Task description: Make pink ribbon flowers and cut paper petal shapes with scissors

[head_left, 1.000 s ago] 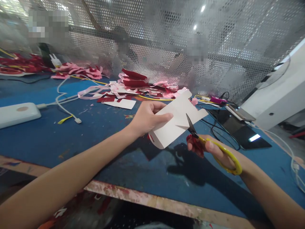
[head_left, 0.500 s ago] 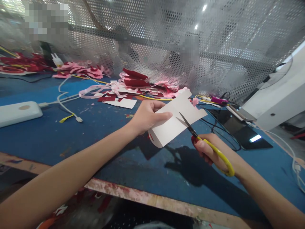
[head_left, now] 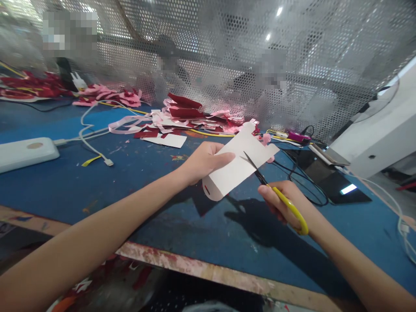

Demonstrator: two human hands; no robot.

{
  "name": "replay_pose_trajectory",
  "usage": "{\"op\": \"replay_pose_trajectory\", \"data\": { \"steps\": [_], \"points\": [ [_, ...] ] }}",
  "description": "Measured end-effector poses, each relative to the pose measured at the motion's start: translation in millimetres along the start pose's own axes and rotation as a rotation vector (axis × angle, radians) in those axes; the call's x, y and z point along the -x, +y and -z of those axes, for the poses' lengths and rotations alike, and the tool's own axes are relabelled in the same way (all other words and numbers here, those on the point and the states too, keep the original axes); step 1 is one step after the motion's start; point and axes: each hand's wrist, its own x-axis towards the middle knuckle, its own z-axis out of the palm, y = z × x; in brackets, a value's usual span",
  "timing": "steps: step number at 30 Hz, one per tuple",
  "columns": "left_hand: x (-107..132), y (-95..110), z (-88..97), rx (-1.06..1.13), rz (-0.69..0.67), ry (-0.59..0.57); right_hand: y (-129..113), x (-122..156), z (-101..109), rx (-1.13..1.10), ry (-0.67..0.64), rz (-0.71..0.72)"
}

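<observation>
My left hand (head_left: pixel 209 159) grips a piece of white card (head_left: pixel 238 167) along its left side, thumb flat on top. The card is tilted above the table, with a rounded tab and a small slot at its near end and notched tabs at its far end. Wrapped round the yellow handles of a pair of scissors (head_left: pixel 287 201), my right hand (head_left: pixel 279 201) is closed to the right of the card. One dark blade lies over the card's face; where the other blade is I cannot make out clearly.
Red, pink and white paper scraps (head_left: pixel 188 115) lie heaped along the perforated metal screen (head_left: pixel 211 65). A white power bank (head_left: pixel 27 154) with a cable (head_left: pixel 87 134) is at left. At right lies a dark glossy tablet (head_left: pixel 331 177). Blurred people show behind the screen.
My right hand and the scissors have shifted slightly left, and the handles look closer together. The card has moved only a little in my left hand.
</observation>
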Motion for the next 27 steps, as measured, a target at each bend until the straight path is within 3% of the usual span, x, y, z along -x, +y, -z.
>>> {"op": "replay_pose_trajectory", "data": {
  "steps": [4, 8, 18, 27],
  "points": [
    [5.9, 4.3, -6.9, -0.1, -0.058, -0.04, 10.0, -0.2, 4.3, -0.057, -0.115, 0.232],
    [11.1, 10.7, -7.7, -0.166, -0.099, -0.03, 15.1, 2.1, 6.1, -0.059, -0.158, 0.315],
    [11.4, 13.6, -6.4, -0.008, -0.016, -0.077, 2.5, 11.9, -0.1, -0.089, -0.062, 0.17],
    [11.6, 13.6, -4.3, -0.019, -0.012, -0.094, -9.8, 10.5, 7.0, 0.168, 0.08, 0.112]
  ]
}}
